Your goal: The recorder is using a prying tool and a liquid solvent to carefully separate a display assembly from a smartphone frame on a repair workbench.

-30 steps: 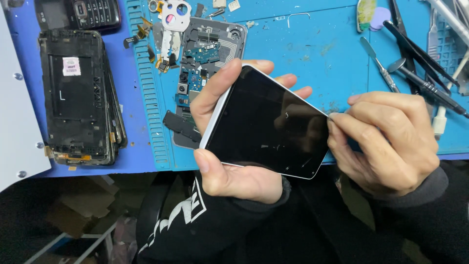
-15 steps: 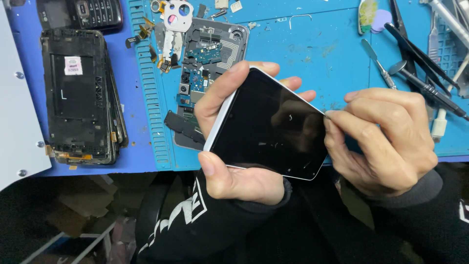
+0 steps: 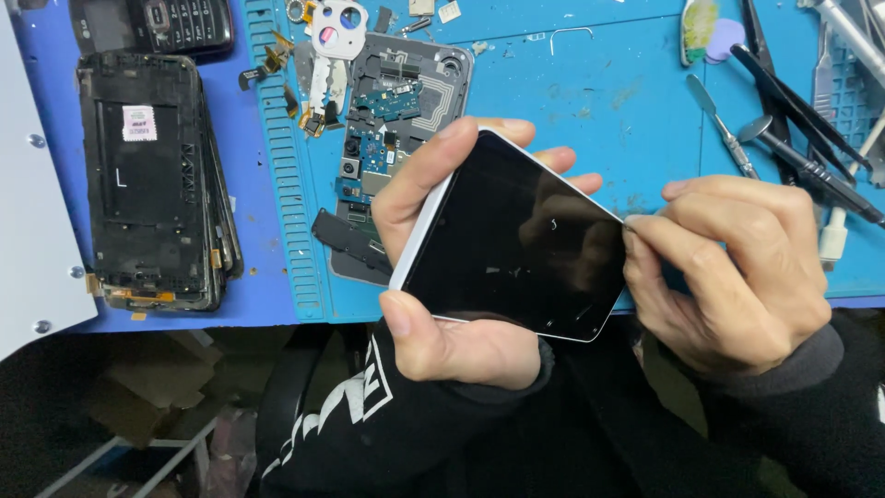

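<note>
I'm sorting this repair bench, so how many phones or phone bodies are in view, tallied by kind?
Held phone with dark screen and white edge, in the left hand, right hand at its edge: 1
Opened phone body with boards exposed: 1
Stripped black frames, stacked: 1 stack
Keypad phone: 1
Total: 4

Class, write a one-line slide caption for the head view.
Left hand grips a white-edged phone while the right hand pinches its corner, above a blue mat.

Keypad phone (image 3: 166, 23) cut by top edge; opened phone (image 3: 387, 138) partly hidden behind smartphone (image 3: 516, 240); tools (image 3: 811, 120) cut at right edge.
</note>
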